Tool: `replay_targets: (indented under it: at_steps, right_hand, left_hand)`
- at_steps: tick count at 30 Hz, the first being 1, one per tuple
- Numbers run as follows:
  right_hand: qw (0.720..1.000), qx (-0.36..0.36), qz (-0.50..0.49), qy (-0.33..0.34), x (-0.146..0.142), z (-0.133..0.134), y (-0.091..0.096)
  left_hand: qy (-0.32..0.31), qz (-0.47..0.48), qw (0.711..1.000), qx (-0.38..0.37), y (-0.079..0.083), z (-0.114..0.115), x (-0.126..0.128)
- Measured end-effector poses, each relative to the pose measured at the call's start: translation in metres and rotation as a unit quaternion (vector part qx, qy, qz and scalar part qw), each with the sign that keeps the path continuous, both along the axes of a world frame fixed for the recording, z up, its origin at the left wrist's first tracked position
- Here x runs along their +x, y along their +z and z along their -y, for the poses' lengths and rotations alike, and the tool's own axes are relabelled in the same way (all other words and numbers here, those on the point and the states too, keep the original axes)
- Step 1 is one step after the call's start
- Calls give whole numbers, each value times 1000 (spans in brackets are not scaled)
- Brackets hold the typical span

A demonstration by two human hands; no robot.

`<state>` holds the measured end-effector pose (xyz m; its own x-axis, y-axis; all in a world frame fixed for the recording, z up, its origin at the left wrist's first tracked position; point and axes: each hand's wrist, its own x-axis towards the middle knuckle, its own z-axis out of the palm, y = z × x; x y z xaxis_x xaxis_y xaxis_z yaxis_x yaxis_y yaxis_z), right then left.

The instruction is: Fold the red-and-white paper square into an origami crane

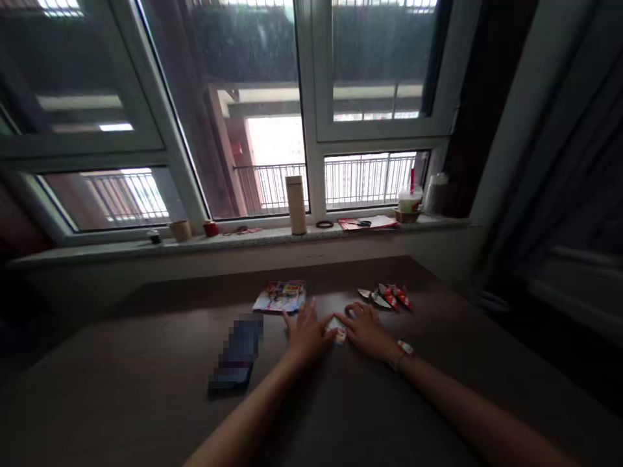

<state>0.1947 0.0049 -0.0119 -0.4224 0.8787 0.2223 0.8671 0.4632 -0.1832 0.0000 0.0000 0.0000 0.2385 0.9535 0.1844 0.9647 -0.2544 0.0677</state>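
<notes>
A small printed piece of paper (337, 329) lies on the brown table between my two hands. My left hand (307, 336) holds its left side with thumb and index finger, the other fingers spread on the tabletop. At the paper's upper right edge are the fingertips of my right hand (368, 332), its fingers bent. A colourful printed packet (280, 297) is just beyond my left hand. Past my right hand lie several red and white folded pieces (395, 297), some showing silvery sides. By my right wrist is a small white and red scrap (405, 347).
Left of my left arm, a dark, pixelated flat object (237, 355) lies on the table (121, 370). Along the windowsill (253, 239) stand a tan cylindrical bottle (296, 207), a red can (211, 228), a brown cup (180, 231), red-edged papers (379, 222) and a cup with a red straw (409, 200).
</notes>
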Motion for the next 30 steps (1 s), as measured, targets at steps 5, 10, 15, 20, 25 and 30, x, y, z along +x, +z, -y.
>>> replay_targets:
  at_steps: [5,10,15,20,25,30]
  right_hand:
    - [1000,-3,-15,-12,-1,2,1]
    - [999,16,-29,-15,2,2,5]
    - [998,40,-41,-10,5,4,8]
    - [996,53,-62,-20,7,5,8]
    - [994,73,-76,-34,11,8,10]
    - [993,84,-72,-42,13,11,14]
  left_hand:
    - [10,5,1000,-4,3,3,0]
    - [18,25,1000,4,4,5,0]
    - [22,25,999,10,5,5,0]
    - [24,30,999,10,6,6,0]
    - [28,28,999,13,5,6,0]
    - [33,31,999,4,4,6,0]
